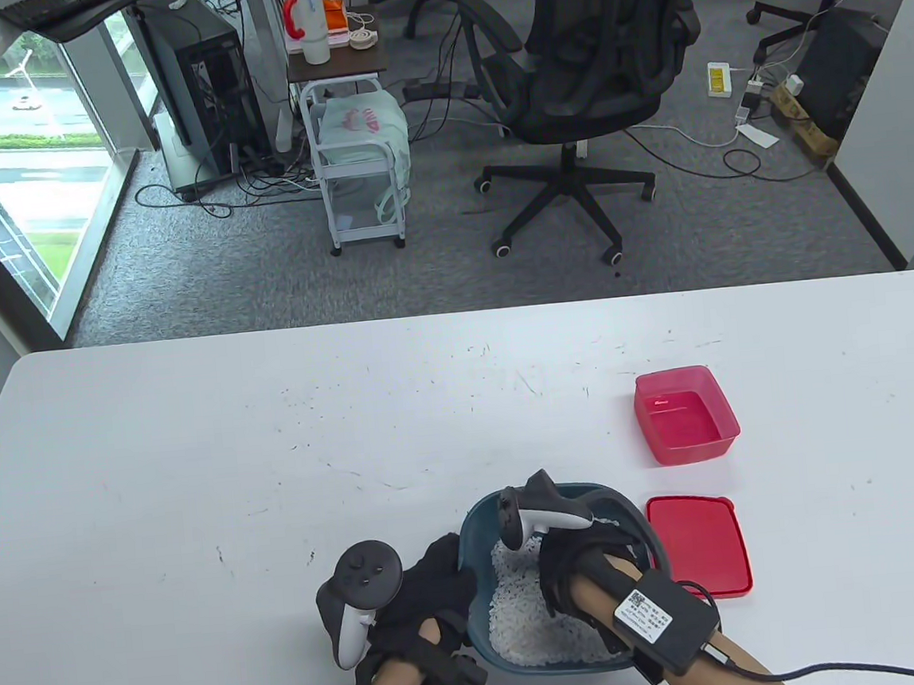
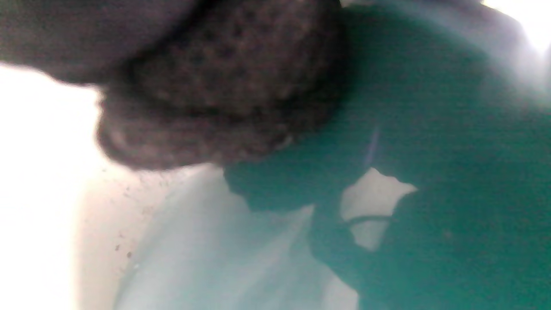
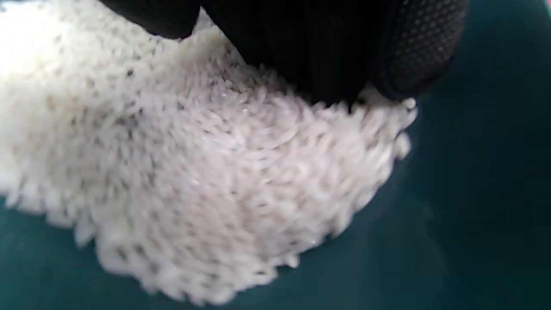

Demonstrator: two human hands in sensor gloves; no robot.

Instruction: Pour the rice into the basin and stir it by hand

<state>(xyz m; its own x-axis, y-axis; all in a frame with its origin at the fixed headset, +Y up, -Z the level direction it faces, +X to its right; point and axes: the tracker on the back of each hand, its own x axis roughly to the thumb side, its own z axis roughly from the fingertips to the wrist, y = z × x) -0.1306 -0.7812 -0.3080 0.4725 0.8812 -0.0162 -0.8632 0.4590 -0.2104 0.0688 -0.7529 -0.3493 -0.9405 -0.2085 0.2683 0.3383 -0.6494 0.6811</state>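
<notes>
Two hands are on the job, and I read this as the stirring step — the pour looks done. All the rice point(image 1: 529, 616) I can see lies in the dark teal basin point(image 1: 473, 525), heaped under and to the near side of my right hand point(image 1: 580, 563), which is down inside the basin with its fingers point(image 3: 413, 51) in the grains. From the right wrist view the gloved fingertips are pressed into the top of the pile, grains banked up against them; they look close together rather than spread, though I cannot tell how much they curl. Bare basin floor shows around the heap there.

My left hand point(image 1: 439, 592) sits against the basin's outer wall on the side away from the right hand, steadying it. In the left wrist view the glove fabric lies right against the teal wall, but that picture is too blurred for me to tell whether the fingers hook over the rim or only press flat.

Beyond the right hand, out on the tabletop point(image 1: 275, 454), stands an empty red container point(image 1: 687, 418), and just beside the basin on that same side lies its flat red lid point(image 1: 698, 545) — both apart from either hand.

Next, I judge, the right hand should sweep round through the heap and spread it over the bare floor, with slow strokes kept low so no grains jump the rim, while the left keeps the basin from sliding.
</notes>
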